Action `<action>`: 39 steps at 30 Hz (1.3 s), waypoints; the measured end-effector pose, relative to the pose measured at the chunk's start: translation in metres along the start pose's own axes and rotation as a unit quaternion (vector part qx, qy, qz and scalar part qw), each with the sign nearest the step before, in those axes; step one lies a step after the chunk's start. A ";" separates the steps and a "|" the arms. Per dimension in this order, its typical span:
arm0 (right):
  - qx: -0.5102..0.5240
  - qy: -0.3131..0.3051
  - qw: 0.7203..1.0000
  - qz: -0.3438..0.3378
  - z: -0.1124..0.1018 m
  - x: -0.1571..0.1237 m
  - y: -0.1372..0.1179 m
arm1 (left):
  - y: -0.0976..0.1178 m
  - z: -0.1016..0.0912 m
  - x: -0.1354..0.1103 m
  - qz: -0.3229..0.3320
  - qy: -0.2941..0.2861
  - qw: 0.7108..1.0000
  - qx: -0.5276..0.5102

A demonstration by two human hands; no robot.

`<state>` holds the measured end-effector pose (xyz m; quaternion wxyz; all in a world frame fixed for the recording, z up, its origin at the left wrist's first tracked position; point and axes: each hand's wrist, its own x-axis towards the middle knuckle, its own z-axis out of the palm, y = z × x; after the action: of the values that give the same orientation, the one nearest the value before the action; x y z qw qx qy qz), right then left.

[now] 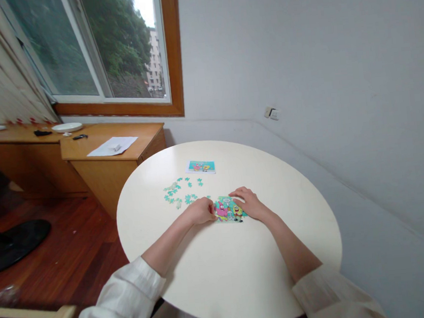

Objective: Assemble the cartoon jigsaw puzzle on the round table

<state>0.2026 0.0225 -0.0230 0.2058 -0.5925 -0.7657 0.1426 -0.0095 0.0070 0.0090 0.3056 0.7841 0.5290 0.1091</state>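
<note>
A partly joined jigsaw puzzle (228, 211) with pink and yellow cartoon figures lies flat on the round table. At its left edge is my left hand (202, 211), fingers curled in a pinch; whatever is between the fingertips is too small to make out. My right hand (250, 202) rests on the puzzle's upper right side, fingers stretched out and apart. Loose turquoise puzzle pieces (171, 194) are scattered to the left, some close to my left hand. Beyond them lies a reference picture (201, 167) with the same kind of figures.
The round white table (229, 276) stands close to the wall. A wooden desk (116, 162) at the back left bears a paper sheet (107, 147) with a small white block, and a white plate (67, 127). A black round stand base (15, 245) is on the floor at left.
</note>
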 end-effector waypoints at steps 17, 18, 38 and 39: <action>0.008 0.001 1.000 -0.006 0.002 -0.002 0.005 | -0.029 -0.016 0.011 0.028 0.125 0.962 -0.239; 0.008 0.002 1.000 -0.007 0.002 -0.002 0.005 | -0.032 -0.018 0.013 0.021 0.157 0.953 -0.257; 0.002 0.001 1.000 -0.005 0.002 -0.004 0.007 | -0.048 -0.042 0.014 -0.080 0.334 0.864 -0.369; 0.003 0.001 1.000 -0.005 0.002 -0.004 0.007 | -0.049 -0.042 0.014 -0.084 0.338 0.860 -0.372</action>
<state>0.2089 0.0207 -0.0284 0.2087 -0.5880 -0.7682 0.1434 -0.0620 0.0475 0.0112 0.3845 0.4798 0.5838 0.5301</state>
